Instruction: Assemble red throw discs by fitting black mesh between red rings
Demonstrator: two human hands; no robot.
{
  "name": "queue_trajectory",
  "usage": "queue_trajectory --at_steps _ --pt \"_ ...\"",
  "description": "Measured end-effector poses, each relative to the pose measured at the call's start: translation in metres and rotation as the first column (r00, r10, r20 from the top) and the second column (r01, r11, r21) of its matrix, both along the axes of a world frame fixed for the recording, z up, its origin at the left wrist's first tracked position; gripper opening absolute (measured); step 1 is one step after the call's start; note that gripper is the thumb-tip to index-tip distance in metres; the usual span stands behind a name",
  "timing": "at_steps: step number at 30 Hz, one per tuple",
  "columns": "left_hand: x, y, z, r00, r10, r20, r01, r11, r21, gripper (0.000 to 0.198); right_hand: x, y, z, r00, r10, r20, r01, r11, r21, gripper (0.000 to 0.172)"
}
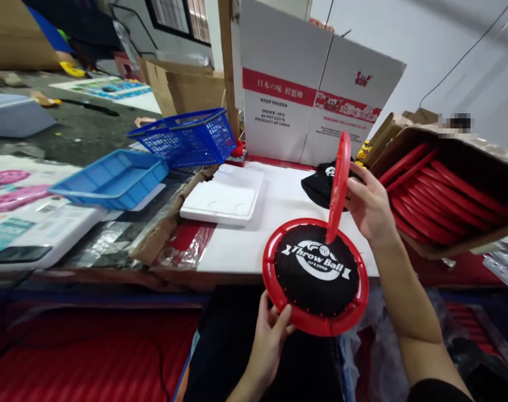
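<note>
In my left hand (273, 340) is a round throw-ball paddle (316, 273), gripped by its red rim at the lower left. Its black mesh face carries white "Throw Ball" lettering and is turned up toward me. My right hand (369, 204) grips a red plastic ring (341, 178), seen nearly edge-on and standing upright. The ring's lower end meets or overlaps the paddle's face near its far rim; contact is unclear. Behind the ring, a piece of black printed fabric (316, 187) lies on the white work surface (228, 251).
At the right, an open cardboard box (421, 248) holds several stacked red rings (442, 195). A white foam block (224, 195) lies left of centre. Farther left are a light-blue tray (111, 178) and a dark-blue basket (190, 137). A tall white carton (279, 117) stands behind.
</note>
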State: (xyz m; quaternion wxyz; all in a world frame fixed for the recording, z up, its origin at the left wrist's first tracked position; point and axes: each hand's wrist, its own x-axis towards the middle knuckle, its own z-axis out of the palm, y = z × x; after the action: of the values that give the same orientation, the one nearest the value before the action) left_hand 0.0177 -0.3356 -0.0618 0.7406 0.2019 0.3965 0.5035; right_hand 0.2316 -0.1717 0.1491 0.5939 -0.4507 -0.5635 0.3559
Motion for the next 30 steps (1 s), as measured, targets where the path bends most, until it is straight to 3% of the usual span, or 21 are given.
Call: queue_trajectory --at_steps 3,6,9,12,16,21,26,30 --pt "-0.012 0.002 -0.004 0.980 -0.101 0.171 0.090 0.993 0.073 0.081 -0.035 -0.052 -0.002 0.950 -0.007 0.311 -0.021 0.996 0.085 0.059" --pt "-0.014 0.001 -0.010 0.953 -0.146 0.267 0.119 0.986 0.114 0.080 -0.053 -0.096 -0.012 0.720 0.134 0.681 -0.196 0.980 0.014 0.053" --pt "-0.010 -0.001 -0.014 0.945 -0.120 0.305 0.091 0.990 0.108 0.073 -0.053 -0.130 -0.033 0.493 0.261 0.830 -0.354 0.932 -0.083 0.059" --pt "-0.004 0.002 -0.010 0.928 -0.123 0.353 0.086 0.989 0.120 0.067 -0.037 -0.160 -0.053 0.413 0.200 0.889 -0.430 0.903 -0.004 0.071" --pt "0.005 0.017 0.009 0.912 -0.147 0.383 0.091 0.983 0.159 0.052 -0.007 -0.189 -0.056 0.387 0.067 0.920 -0.335 0.939 0.072 0.081" --pt "0.028 0.028 0.042 0.890 -0.220 0.400 0.125 0.960 0.250 0.051 0.014 -0.192 -0.052 0.362 0.000 0.932 -0.242 0.966 0.094 0.081" --pt "0.056 0.020 0.070 0.892 -0.190 0.411 0.082 0.961 0.266 0.044 0.025 -0.190 -0.052 0.497 0.049 0.866 -0.183 0.982 0.049 0.074" --pt "0.068 0.016 0.090 0.917 -0.112 0.382 -0.008 0.954 0.300 0.042 0.028 -0.191 -0.038 0.616 -0.004 0.787 -0.055 0.997 0.048 0.072"
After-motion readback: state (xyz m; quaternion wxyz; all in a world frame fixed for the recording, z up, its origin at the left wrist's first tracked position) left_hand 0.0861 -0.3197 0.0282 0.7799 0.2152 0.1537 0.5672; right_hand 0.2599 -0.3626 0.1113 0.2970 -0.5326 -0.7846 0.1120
